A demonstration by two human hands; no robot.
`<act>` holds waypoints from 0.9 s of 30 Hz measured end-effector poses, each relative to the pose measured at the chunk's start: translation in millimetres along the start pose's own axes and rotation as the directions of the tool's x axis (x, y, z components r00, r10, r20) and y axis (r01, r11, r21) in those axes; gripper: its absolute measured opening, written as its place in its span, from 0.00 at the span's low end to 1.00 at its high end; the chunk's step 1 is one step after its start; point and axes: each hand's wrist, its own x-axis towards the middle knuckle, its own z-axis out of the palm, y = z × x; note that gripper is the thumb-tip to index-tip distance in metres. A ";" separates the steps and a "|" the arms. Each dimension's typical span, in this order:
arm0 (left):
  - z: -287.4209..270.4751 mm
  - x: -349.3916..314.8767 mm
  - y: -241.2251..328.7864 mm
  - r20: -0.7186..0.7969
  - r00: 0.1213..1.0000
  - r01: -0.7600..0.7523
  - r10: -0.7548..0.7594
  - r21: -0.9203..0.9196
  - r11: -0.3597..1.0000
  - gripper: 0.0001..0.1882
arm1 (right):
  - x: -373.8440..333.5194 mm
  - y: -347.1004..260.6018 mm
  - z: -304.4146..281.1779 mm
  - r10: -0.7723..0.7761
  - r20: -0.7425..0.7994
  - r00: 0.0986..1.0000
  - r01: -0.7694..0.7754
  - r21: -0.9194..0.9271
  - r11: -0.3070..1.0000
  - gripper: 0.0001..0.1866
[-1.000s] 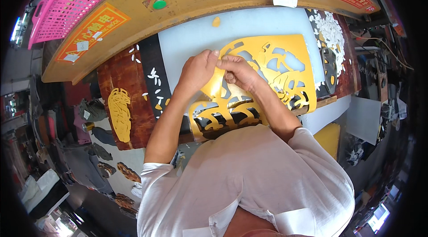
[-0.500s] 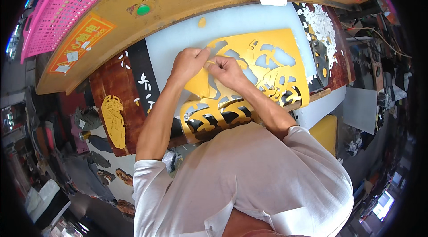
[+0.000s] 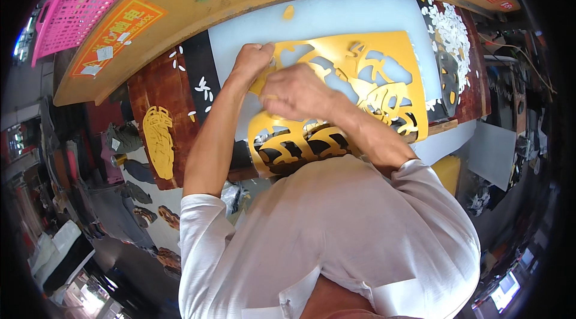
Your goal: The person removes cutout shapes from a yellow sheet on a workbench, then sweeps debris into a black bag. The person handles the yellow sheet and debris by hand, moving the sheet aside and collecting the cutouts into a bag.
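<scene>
Head view: at left, we find yellow cutouts [image 3: 158,142] lying on the reddish-brown surface [image 3: 166,88]. Further right, we note loose white scraps [image 3: 203,86] on a black strip [image 3: 198,55]. Our left hand [image 3: 253,60] is clenched on the upper left corner of the perforated yellow sheet [image 3: 342,49], which lies largely over a pale board [image 3: 372,10]. Our right hand [image 3: 300,92], blurred, is over the sheet's left part; we cannot tell whether it grasps anything. At far right, we record a dark piece [image 3: 447,76] beside a heap of white bits [image 3: 451,34].
</scene>
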 end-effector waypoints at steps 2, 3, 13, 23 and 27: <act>-3.0 -0.4 5.3 0.032 0.996 -0.084 0.082 0.044 0.996 0.24 | -9.3 -3.1 1.1 -0.116 -0.006 0.993 0.116 -0.067 0.991 0.04; -4.0 -3.3 7.5 0.040 0.993 -0.117 0.115 0.055 0.992 0.23 | -14.1 -1.6 1.6 0.018 -0.124 0.992 -0.010 0.057 0.998 0.03; -7.8 -39.0 27.4 0.085 0.975 -0.221 0.205 0.326 0.919 0.26 | -19.0 29.4 5.0 0.570 0.513 0.641 -0.506 0.841 -0.188 0.16; -16.9 -44.2 23.9 0.085 0.918 -0.376 0.388 0.501 0.780 0.27 | 6.7 24.4 13.4 0.551 0.582 0.597 -0.695 0.719 -0.007 0.22; -10.0 -62.2 27.4 0.067 0.912 -0.338 0.404 0.680 0.650 0.28 | 16.6 23.1 5.2 0.507 0.648 0.568 -0.823 0.451 0.346 0.20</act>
